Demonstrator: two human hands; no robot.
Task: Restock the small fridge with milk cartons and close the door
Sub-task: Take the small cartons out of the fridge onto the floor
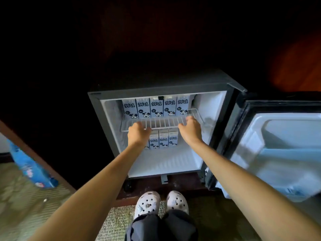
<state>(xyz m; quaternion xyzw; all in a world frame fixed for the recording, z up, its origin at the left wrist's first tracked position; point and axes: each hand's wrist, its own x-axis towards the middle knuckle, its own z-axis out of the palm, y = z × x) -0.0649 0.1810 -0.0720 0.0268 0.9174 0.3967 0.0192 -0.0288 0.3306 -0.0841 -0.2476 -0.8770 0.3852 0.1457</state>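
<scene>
**Desk:** Where are the milk cartons sitting?

**Operator:** I am seeing five milk cartons [156, 108] standing upright at the far end of the wire shelf [165, 122], touching side by side, with their printed faces turned toward me. The lower cartons [164, 140] are standing on the fridge floor beneath. Three are showing, and another is peeking out behind my left wrist. Both rows are sitting hard against the far wall, and I am guessing that is to leave the near half free for more stock.

**Desk:** And the grips?

**Operator:** Both are reaching into the fridge [93, 101]. The left grip [139, 132] is curling its fingers over the front rail of the wire shelf toward its left end. The right grip [190, 127] is doing the same toward the right end. Neither is carrying a carton. I am judging that two spread holds are keeping the shelf level, so the row on top is not tipping while the shelf is sliding on its side ledges. I cannot tell whether it is going in or coming out.

**Desk:** What about the door?

**Operator:** The door [281, 136] is hanging wide open to the right, well apart from both arms, so the closing is not yet done.

**Desk:** Anything else around you?

**Operator:** A blue packet [31, 169] is leaning against a wall at the left. My pale clogs [147, 203] are planted on the near side of the fridge base.
</scene>
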